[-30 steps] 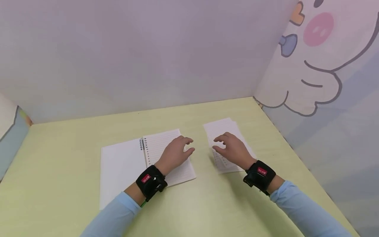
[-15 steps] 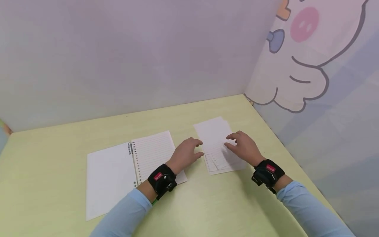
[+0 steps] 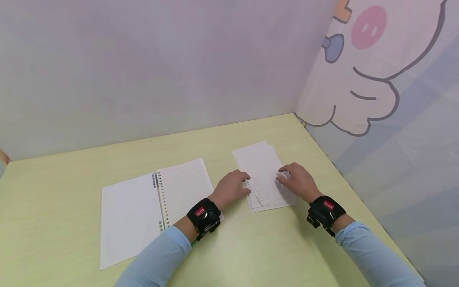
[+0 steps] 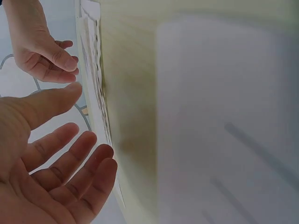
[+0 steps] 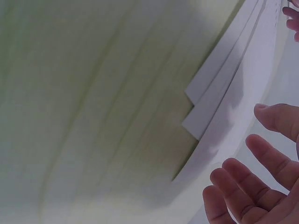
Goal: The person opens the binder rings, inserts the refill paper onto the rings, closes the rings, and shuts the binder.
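Observation:
Several loose lined sheets of paper point(image 3: 259, 171) with punched holes lie overlapping and fanned on the table. My left hand point(image 3: 231, 189) is at their left edge, thumb and fingers apart. On the other side, my right hand point(image 3: 298, 182) hovers over their right part with loosely bent fingers. The left wrist view shows the left palm point(image 4: 56, 177) facing the stack's holed edge point(image 4: 97, 70), nothing between thumb and fingers. In the right wrist view, uneven sheet corners point(image 5: 201, 107) stick out beside the relaxed right fingers point(image 5: 254, 186).
An open spiral notebook point(image 3: 183, 183) lies to the left, its blank white cover side point(image 3: 129, 219) flat on the yellow table point(image 3: 64, 199). The left forearm overlaps its lower part. A pale wall point(image 3: 161, 67) closes the back, and a cartoon-printed wall point(image 3: 376, 79) the right side.
My left hand has moved right, from over the notebook to the sheets' left edge. The right hand has shifted toward the sheets' right side. The head view has turned slightly right.

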Motion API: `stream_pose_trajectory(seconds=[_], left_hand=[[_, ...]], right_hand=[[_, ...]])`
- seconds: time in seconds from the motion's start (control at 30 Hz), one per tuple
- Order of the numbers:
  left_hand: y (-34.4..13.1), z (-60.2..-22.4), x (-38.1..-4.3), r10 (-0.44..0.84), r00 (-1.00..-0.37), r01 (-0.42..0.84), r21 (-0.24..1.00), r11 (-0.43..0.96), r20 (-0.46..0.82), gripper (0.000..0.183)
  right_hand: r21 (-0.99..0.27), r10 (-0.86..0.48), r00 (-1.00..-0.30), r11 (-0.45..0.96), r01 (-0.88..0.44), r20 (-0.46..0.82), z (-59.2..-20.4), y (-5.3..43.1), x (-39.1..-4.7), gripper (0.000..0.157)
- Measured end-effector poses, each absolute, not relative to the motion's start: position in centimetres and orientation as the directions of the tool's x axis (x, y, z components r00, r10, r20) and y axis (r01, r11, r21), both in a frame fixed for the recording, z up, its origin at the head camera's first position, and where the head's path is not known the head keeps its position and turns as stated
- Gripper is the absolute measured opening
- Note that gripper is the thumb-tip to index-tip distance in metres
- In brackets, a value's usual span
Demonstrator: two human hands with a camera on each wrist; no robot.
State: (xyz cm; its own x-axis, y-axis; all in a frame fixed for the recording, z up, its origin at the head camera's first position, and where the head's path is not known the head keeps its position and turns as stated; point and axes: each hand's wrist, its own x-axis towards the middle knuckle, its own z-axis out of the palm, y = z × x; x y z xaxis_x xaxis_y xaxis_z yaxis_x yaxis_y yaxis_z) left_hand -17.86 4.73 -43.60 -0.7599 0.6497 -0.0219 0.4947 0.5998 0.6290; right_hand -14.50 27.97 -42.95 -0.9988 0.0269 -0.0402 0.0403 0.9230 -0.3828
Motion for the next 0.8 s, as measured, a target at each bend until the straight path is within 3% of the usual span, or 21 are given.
stream_pose_trajectory(seconds=[0.27,0.8], left_hand=[[5.0,-44.0,-17.9,0.646,-0.763,0.49,0.626,0.607,-0.03,0.038],[4.8,-44.4,-17.7,0.666,-0.746,0.528,0.636,0.563,0.03,0.039]], right_hand=[[-0.383,0.065,-0.994,0.919,0.095,-0.091,-43.8,27.8,-14.5,0.036],[-0.38,0.021,-0.996,0.923,0.052,-0.087,-44.0,27.1,-14.2,0.036]])
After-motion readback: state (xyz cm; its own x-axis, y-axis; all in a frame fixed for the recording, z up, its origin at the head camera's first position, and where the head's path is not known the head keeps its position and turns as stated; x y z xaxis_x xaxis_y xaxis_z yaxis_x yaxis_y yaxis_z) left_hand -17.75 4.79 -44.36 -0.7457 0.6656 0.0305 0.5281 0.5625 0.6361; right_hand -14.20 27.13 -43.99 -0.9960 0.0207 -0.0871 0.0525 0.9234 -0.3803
